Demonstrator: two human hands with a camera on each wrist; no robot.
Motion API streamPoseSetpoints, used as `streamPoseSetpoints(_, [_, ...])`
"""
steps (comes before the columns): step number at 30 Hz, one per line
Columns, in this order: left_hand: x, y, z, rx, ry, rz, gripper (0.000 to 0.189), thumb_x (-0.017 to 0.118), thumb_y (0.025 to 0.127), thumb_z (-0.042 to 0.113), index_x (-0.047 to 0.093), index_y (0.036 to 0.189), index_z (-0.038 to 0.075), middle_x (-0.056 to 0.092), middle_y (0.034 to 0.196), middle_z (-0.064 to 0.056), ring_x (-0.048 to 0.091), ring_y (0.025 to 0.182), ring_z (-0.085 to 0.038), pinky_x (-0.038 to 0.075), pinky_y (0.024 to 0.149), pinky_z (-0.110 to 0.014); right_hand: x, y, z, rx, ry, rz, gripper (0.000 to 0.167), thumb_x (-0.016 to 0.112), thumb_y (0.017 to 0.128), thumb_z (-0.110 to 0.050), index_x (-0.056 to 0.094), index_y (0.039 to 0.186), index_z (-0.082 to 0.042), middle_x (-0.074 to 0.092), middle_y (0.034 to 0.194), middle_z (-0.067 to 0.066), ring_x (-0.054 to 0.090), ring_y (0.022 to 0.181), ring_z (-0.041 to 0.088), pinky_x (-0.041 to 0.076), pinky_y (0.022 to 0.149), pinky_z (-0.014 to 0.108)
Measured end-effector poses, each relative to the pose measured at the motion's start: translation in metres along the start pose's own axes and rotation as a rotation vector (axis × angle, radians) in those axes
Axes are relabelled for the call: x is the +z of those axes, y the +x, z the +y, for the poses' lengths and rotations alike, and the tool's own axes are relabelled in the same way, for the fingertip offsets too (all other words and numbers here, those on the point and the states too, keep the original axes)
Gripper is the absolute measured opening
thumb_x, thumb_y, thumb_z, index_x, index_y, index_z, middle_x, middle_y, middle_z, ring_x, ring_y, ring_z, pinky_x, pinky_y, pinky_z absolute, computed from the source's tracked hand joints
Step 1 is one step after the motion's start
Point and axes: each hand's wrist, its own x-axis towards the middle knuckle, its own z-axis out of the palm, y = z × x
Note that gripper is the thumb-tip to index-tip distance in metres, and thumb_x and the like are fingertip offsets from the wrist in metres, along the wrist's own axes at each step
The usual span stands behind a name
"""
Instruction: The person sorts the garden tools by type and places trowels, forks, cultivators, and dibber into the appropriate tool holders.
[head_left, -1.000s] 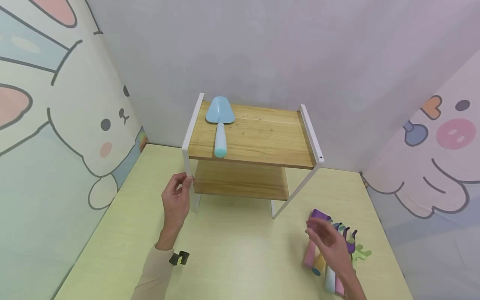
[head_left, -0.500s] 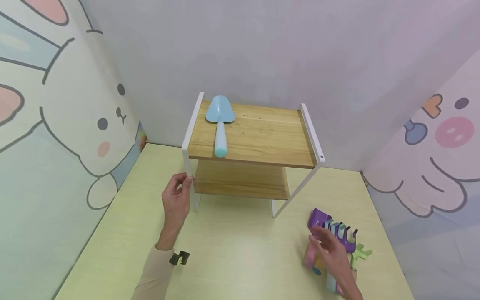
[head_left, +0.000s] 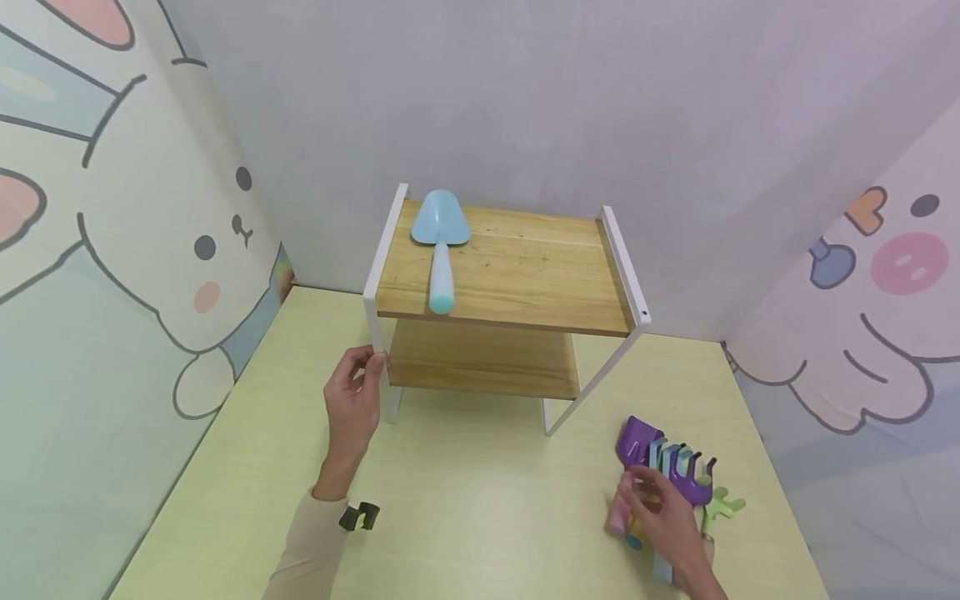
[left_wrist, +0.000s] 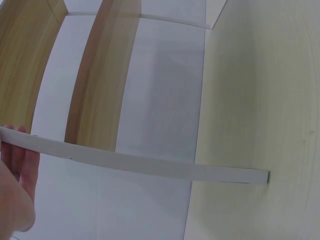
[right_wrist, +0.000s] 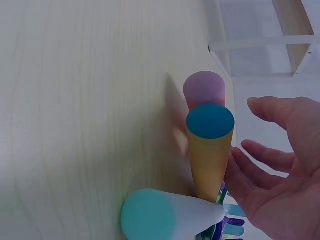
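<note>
My left hand pinches the front left white post of a two-tier wooden shelf rack between thumb and fingers. On the top board, at its left side, lies a light blue toy trowel, handle toward me. My right hand is over a pile of toy garden tools at the right, thumb and fingers apart around the handles. Closest to it are a pink handle and a yellow handle with a blue end. A purple shovel and a purple rake show beyond the fingers.
A light green fork lies at the pile's right edge. In the right wrist view a white handle with a turquoise end points outward. Cartoon-printed panels stand left and right, with a plain grey panel behind the rack.
My right hand has moved slightly down and toward the pink handle, uncovering the purple shovel and rake. The left hand has stayed on the post.
</note>
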Motion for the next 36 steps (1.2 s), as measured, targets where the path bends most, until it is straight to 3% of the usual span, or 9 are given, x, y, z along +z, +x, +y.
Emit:
streamPoseSetpoints(3, [0.0,0.0,0.0,0.006,0.002,0.001,0.006,0.06,0.1,-0.007,0.064,0.102,-0.012,0.065,0.09,-0.026,0.063,0.087,-0.011,0.055,0.073,-0.014,-0.001,0.001,0.001,0.005,-0.037,-0.025,0.05,0.078,0.093,-0.017,0.058,0.135,0.003,0.067,0.124,0.023,0.068,0.107,0.034,0.059,0.083,0.026])
streamPoseSetpoints(8, [0.001,0.0,-0.001,0.012,0.005,-0.004,0.007,0.06,0.1,-0.007,0.063,0.102,-0.013,0.065,0.091,-0.026,0.063,0.087,-0.011,0.055,0.073,-0.014,-0.003,0.006,-0.002,0.063,-0.084,-0.076,0.059,0.083,0.088,-0.015,0.055,0.135,0.007,0.07,0.114,0.022,0.071,0.098,0.031,0.06,0.08,0.031])
streamPoseSetpoints(14, [0.001,0.0,-0.001,0.006,0.012,-0.003,0.007,0.06,0.1,-0.007,0.064,0.103,-0.012,0.065,0.091,-0.025,0.063,0.088,-0.01,0.055,0.074,-0.014,-0.002,0.012,-0.004,0.108,-0.097,-0.118,0.066,0.084,0.087,-0.018,0.051,0.137,0.01,0.068,0.116,0.025,0.07,0.099,0.033,0.06,0.083,0.039])
streamPoseSetpoints(26, [0.0,-0.001,-0.001,-0.006,0.018,-0.004,0.008,0.06,0.101,-0.005,0.063,0.103,-0.012,0.065,0.091,-0.023,0.063,0.088,-0.011,0.055,0.074,-0.014,0.001,0.016,-0.006,0.089,-0.104,-0.125,0.065,0.084,0.085,-0.012,0.052,0.135,0.014,0.068,0.116,0.028,0.071,0.098,0.035,0.061,0.081,0.039])
streamPoseSetpoints(36, [-0.001,-0.002,-0.002,-0.006,0.019,-0.013,0.008,0.06,0.101,-0.006,0.063,0.104,-0.012,0.065,0.093,-0.027,0.064,0.089,-0.012,0.055,0.075,-0.015,0.003,0.02,-0.016,0.097,-0.16,-0.156,0.06,0.084,0.085,-0.02,0.058,0.129,0.011,0.07,0.114,0.025,0.071,0.098,0.036,0.06,0.084,0.047])
